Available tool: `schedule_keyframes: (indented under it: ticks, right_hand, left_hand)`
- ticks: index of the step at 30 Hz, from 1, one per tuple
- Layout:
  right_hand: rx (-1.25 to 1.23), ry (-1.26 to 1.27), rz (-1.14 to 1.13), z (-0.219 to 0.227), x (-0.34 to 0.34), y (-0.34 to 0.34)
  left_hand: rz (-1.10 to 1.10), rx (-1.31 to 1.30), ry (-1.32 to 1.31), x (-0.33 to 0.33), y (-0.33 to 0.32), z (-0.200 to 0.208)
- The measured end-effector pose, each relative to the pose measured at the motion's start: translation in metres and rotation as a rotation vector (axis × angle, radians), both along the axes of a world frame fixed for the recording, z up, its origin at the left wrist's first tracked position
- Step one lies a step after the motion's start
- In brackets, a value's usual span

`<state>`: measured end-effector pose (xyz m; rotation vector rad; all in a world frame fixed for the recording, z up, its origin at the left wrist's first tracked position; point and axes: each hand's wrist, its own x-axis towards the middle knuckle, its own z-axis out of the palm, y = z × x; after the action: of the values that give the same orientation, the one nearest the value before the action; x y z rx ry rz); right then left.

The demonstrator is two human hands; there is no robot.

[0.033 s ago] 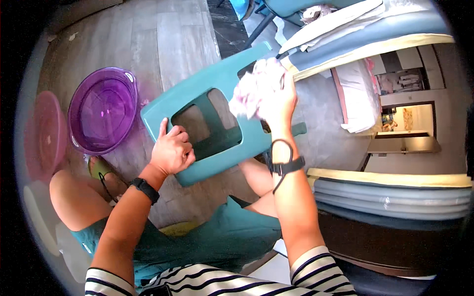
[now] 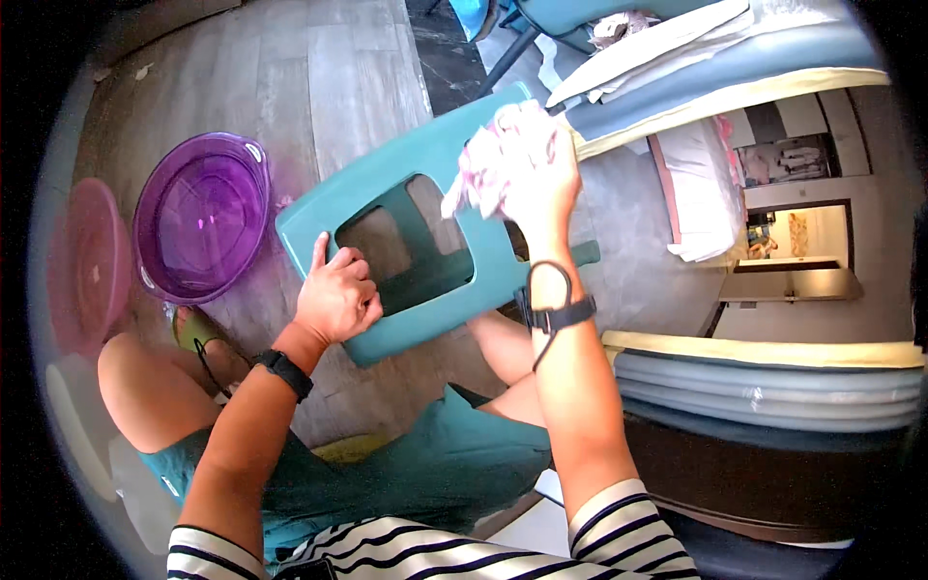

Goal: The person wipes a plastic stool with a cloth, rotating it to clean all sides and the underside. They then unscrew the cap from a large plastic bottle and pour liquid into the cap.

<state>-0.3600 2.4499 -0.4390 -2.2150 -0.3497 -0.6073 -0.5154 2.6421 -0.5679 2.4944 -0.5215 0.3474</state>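
Observation:
A teal plastic stool point(image 2: 387, 174) lies tilted on its side in front of me, with a large rounded opening in the panel facing me. My left hand point(image 2: 335, 293) is closed on the stool's near left part, its thumb along the panel and its curled fingers at the edge of the opening. In my right hand point(image 2: 546, 188) is a bunched pink and white cloth point(image 2: 503, 159). The cloth lies against the far right part of the stool, over its leg end; the fingertips are partly hidden by it.
A purple basin point(image 2: 203, 217) stands on the grey floor to the left, with a pink basin point(image 2: 92, 266) beside it. Along the right are a stack of pale blue layered padding point(image 2: 764, 382) and a bed-like piece point(image 2: 696, 184). A chair leg point(image 2: 507, 63) shows at the top.
The cloth and my right hand have shifted slightly on the stool, and the cloth's folds look different. My left hand and the stool stay in place.

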Motion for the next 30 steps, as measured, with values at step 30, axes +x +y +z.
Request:
schedule_keyframes:
  ticks: [30]
  right_hand:
    - [-1.001, 0.388, 0.229, -0.017, -0.054, -0.050]
  left_hand:
    - [0.130, -0.021, -0.030, -0.001, -0.003, -0.003]
